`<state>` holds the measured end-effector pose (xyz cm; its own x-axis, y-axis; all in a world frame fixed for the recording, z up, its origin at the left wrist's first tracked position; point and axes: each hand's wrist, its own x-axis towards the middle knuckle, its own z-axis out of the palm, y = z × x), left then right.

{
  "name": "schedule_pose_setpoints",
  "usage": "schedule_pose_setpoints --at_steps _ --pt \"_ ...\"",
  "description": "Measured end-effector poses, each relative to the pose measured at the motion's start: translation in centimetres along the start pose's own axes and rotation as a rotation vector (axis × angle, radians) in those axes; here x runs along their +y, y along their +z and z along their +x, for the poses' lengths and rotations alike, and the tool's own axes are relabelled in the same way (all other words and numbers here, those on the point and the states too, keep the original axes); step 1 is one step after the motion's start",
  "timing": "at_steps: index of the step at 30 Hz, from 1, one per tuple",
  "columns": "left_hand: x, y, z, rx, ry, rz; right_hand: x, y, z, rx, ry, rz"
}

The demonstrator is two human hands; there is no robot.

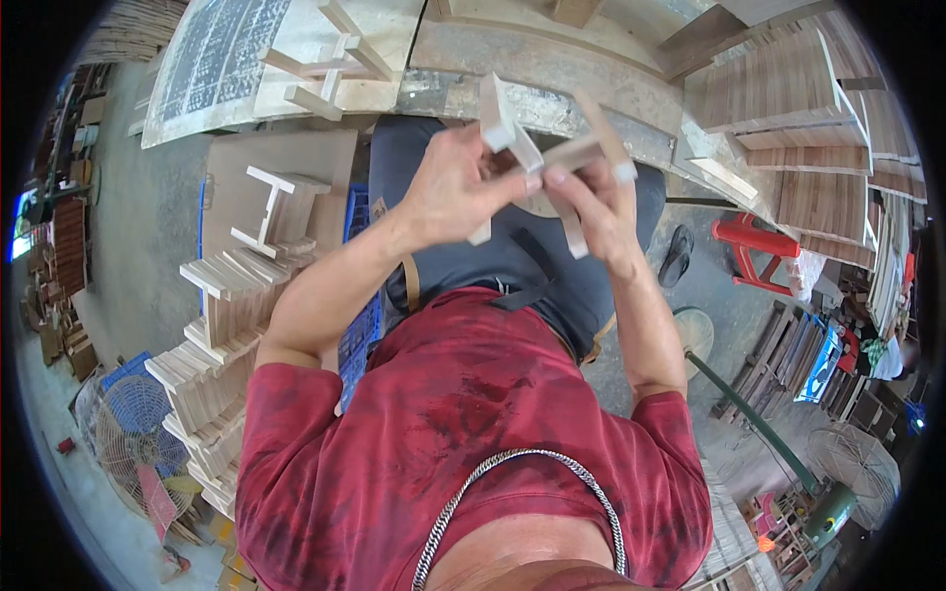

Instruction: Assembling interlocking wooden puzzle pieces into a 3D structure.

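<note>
Above my lap I hold a small wooden frame [499, 120] of pale crossed bars with short legs sticking out. My left hand [448, 184] grips its left side, with the thumb stretched toward the middle joint. On the other side my right hand [603, 207] pinches it, its thumb near the same joint. The two thumbs almost meet. Part of the frame is hidden behind my fingers, and its edges are slightly blurred. A similar wooden frame [340, 71] stands on the bench [448, 97] ahead, left of my hands.
Stacked wooden pieces [212, 379] rise at my left, by a blue crate [357, 212]. Wooden panels [774, 89] stand at the far right of the bench. Rightward on the floor are a red stool [757, 239], a sandal [677, 256] and a green-poled fan [754, 419].
</note>
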<state>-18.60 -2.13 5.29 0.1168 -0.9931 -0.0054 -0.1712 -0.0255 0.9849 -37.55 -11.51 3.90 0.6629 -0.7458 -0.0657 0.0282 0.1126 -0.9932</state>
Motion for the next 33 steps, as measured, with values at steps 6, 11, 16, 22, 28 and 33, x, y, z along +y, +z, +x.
schedule_pose_setpoints --at_steps 6,11,16,22,28,33 --pt "-2.7 0.1 1.1 -0.025 -0.044 -0.223 3.2 -1.5 2.3 -0.046 0.094 -0.099" --pt "0.7 -1.5 1.0 -0.113 -0.190 -0.189 -2.2 -2.1 1.5 -0.079 0.254 -0.423" --pt "-0.8 -0.4 1.1 0.061 -0.126 -0.239 -5.2 1.4 0.0 0.190 -0.619 -1.209" --pt "-0.2 0.8 1.6 0.111 -0.115 -0.377 -1.9 2.9 0.1 0.162 -0.662 -1.442" --pt "0.5 0.1 1.1 0.136 -0.109 -0.253 -2.4 0.2 0.3 0.201 -0.608 -0.898" --pt "0.7 -1.0 1.8 0.113 -0.149 -0.230 -3.8 -0.6 0.2 0.270 -0.504 -0.654"
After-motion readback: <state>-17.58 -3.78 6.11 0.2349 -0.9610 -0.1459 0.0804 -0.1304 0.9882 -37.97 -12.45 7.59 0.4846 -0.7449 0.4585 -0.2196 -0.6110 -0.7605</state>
